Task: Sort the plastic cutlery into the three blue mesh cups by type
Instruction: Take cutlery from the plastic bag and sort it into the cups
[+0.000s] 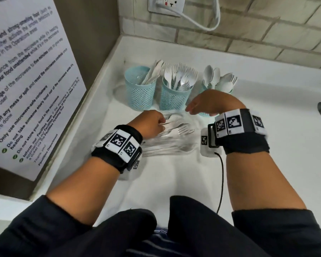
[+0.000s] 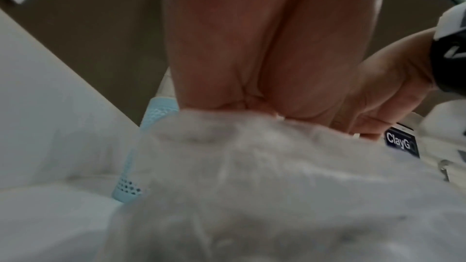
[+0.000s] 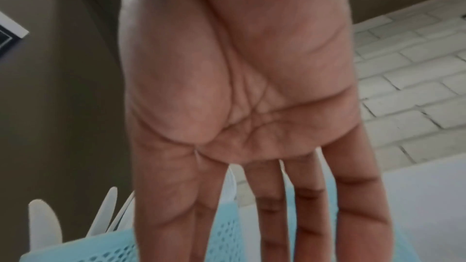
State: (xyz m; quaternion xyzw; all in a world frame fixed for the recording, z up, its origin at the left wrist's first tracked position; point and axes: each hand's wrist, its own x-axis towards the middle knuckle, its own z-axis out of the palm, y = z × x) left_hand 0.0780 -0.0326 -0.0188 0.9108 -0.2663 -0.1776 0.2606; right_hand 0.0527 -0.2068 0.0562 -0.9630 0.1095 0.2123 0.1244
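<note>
Nearest the camera, dark sleeves (image 1: 78, 225) are being worn pushed up the forearms, and a marker-printed band (image 1: 119, 145) is being worn on each wrist, with a black cable (image 1: 221, 182) trailing toward 6 o'clock from the right one. On the white counter (image 1: 267, 173), a clear bag of forks (image 1: 170, 145) is lying between the two wrists. The left hand (image 1: 150, 123) is being held at the bag's 10 o'clock end, its fingers curled and pinching the handles of loose forks (image 1: 182, 127) whose tines are pointing toward 3 o'clock; in the left wrist view the fingers (image 2: 227, 57) are being pressed down into the blurred white heap. The right hand (image 1: 211, 102) is being held above the counter at the bag's 1 o'clock, nothing gripped, fingers straight and slightly spread, as the right wrist view is showing (image 3: 239, 87). Farther back, three blue mesh cups are standing in a row: the left cup (image 1: 140, 93) is carrying knives (image 1: 153, 73), the middle cup (image 1: 172, 97) is packed with forks, and the right cup (image 1: 205, 113), largely hidden behind the right hand, is carrying spoons (image 1: 219, 78). At 9 o'clock a printed notice (image 1: 26, 80) is being displayed on the side wall, and at 12 o'clock a socket (image 1: 166, 4) is being shown with a white cord.
</note>
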